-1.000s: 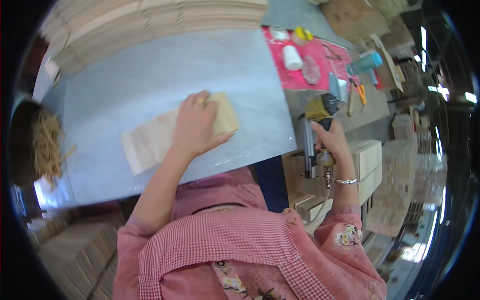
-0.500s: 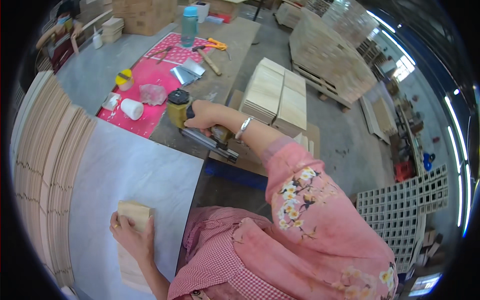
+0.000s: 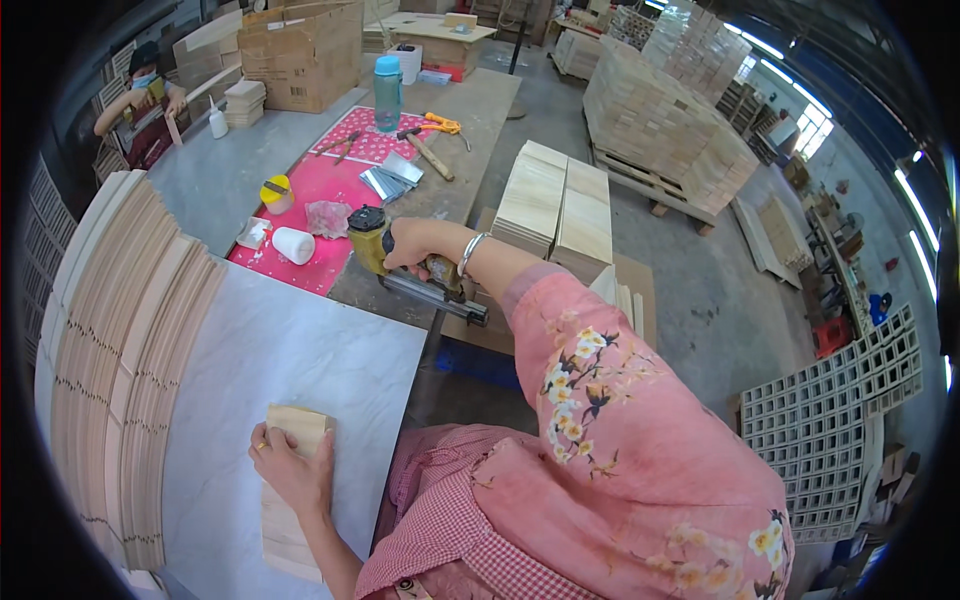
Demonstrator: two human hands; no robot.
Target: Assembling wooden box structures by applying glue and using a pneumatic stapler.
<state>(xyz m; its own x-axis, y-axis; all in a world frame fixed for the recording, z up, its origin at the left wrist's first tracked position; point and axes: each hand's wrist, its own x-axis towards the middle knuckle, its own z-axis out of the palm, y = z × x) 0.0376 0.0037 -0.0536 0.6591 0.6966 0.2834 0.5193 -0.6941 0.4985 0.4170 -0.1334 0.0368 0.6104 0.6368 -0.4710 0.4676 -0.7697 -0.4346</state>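
My left hand [image 3: 298,478] is closed over a pale wooden piece [image 3: 284,535] lying on the marble-patterned tabletop [image 3: 340,345]. Its thumb presses along the right side, and the fingers curl over the upper part. My right hand [image 3: 412,248] grips the handle of a yellow-green nail gun [image 3: 370,240] with a black cap. The tool is held up near the table's far right corner, apart from the wooden piece, with its metal magazine [image 3: 435,297] pointing to the right. Part of the handle is hidden by the fingers.
Tall stacks of thin boards [image 3: 115,350] line the left edge. A pink mat [image 3: 300,265] beyond holds a white cup [image 3: 293,245], a yellow-lidded tub [image 3: 277,193] and a hammer [image 3: 430,158]. Right of it stand stacked panels [image 3: 530,195]. Another person [image 3: 145,110] works at far left.
The whole view has shifted, so the scene sits lower and further right. The nail gun has moved slightly left toward the white cup. My left hand stays on the wooden piece.
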